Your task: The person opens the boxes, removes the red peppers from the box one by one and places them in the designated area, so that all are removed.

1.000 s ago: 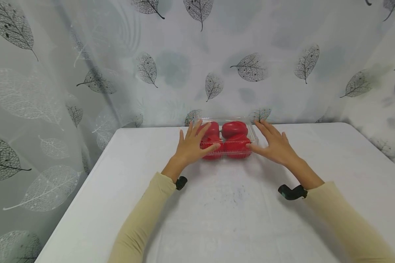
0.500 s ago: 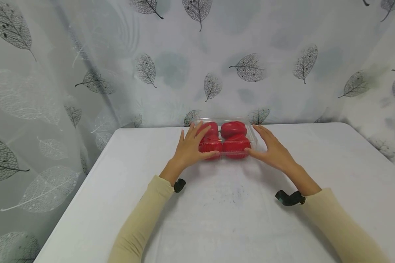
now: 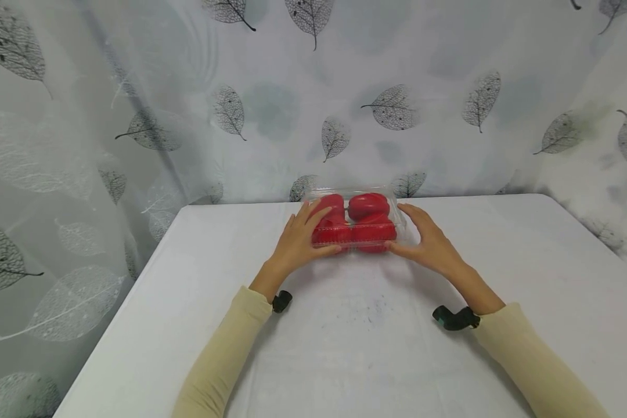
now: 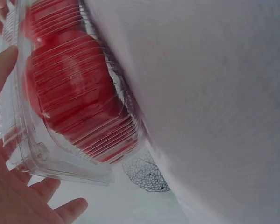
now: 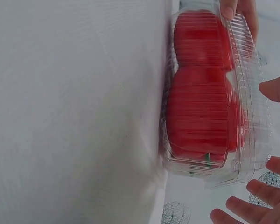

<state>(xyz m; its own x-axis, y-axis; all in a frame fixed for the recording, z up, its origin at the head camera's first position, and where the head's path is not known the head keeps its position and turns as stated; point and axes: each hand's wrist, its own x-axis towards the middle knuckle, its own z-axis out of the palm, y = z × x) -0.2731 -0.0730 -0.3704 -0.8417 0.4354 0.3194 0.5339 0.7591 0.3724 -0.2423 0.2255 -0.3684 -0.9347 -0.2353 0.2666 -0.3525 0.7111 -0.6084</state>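
A clear plastic clamshell box stands at the back of the table with several glossy, rounded red pieces inside; a bit of green shows on one in the right wrist view. My left hand is at the box's left end, thumb by the near edge, fingers spread along the side and lid. In the left wrist view its thumb lies right at the lid's edge. My right hand is curved loosely at the right end, thumb near the front corner. In the right wrist view its fingertips are spread just beyond the lid rim.
A white cloth covers the table. Behind and to the left hangs a pale curtain with a leaf pattern. Each wrist carries a small black camera, one at the left and one at the right.
Both hands have come slightly lower and closer around the ends of the box, their fingers a little more bent. The box still stands in its place; the head view has shifted slightly.
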